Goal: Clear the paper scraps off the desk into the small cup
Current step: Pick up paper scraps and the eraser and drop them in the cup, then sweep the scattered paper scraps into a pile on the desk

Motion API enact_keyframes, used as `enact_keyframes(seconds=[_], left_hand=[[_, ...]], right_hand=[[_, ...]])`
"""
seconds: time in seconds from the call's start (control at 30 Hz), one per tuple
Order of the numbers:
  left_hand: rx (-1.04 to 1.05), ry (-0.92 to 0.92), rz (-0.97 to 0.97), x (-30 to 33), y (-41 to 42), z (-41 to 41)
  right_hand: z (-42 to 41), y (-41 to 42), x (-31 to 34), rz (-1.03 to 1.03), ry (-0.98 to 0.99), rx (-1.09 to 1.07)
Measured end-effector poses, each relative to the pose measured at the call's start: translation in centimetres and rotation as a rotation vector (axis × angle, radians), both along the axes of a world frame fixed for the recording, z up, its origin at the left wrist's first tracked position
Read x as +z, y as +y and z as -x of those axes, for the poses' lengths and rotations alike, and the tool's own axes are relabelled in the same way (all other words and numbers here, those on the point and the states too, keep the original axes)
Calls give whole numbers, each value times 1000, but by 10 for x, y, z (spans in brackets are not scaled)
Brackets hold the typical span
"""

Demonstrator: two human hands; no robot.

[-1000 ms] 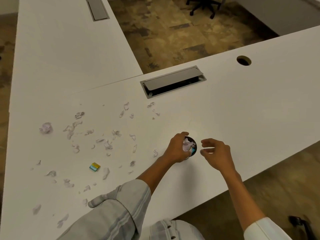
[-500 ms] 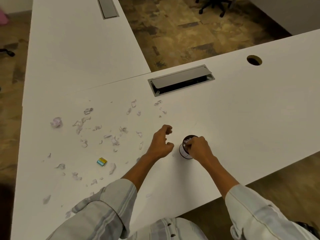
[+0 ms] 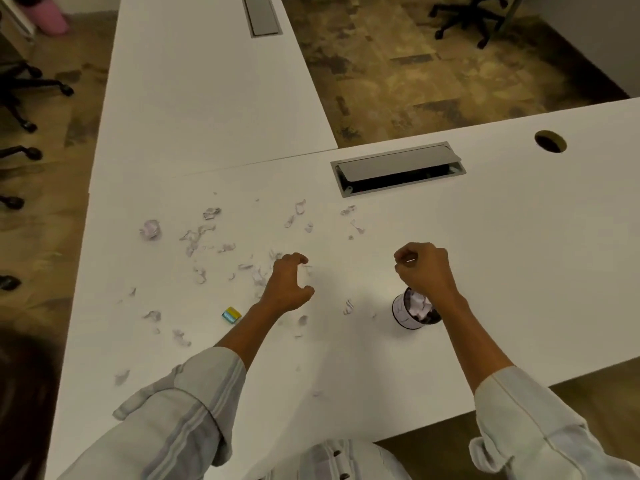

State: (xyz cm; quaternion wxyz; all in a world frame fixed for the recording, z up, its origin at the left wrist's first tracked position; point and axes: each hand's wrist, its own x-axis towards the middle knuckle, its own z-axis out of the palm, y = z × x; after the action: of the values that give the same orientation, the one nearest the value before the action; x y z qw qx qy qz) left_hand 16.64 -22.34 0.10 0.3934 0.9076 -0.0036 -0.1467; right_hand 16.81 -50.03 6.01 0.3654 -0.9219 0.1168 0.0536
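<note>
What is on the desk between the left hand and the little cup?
In the head view, one paper scrap lies between the left hand and the cup; otherwise the desk is bare.

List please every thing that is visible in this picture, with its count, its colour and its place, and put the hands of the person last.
desk: one, white, L-shaped, filling the middle
paper scraps: many, pale lilac-white, scattered on the desk's left half
crumpled ball: one, pale lilac, far left of the scraps
small cup: one, white outside and dark inside, holding scraps, under the right wrist
small block: one, yellow and teal, left of the left forearm
cable trays: two, grey, set into the desk
cable hole: one, dark, far right
office chairs: several, black, on the floor
left hand: curled open over the scraps
right hand: closed, above the cup
</note>
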Motion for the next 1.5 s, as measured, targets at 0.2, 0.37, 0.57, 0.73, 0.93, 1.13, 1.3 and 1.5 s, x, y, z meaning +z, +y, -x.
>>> enact_keyframes(seconds=[0.2, 0.37, 0.57, 0.73, 0.93, 1.13, 1.3, 1.5], left_hand=[[86, 129, -258, -9, 66, -13], [178, 254, -436, -22, 126, -14], [369, 344, -472, -32, 198, -13], [360, 352, -469, -42, 234, -25], [312, 194, -489, -59, 244, -50], [375, 8, -521, -59, 283, -80], [468, 189, -499, -62, 320, -105], [409, 258, -434, -75, 298, -116]], right_hand=[[-46, 46, -33, -24, 152, 119], [-88, 58, -66, 98, 264, 203], [-141, 63, -97, 264, 286, 210], [-142, 102, -121, 368, 317, 187], [-97, 180, -138, 245, 161, 315], [-136, 150, -128, 244, 52, 153], [-181, 108, -130, 373, 178, -16], [-169, 165, -142, 315, 100, 64]])
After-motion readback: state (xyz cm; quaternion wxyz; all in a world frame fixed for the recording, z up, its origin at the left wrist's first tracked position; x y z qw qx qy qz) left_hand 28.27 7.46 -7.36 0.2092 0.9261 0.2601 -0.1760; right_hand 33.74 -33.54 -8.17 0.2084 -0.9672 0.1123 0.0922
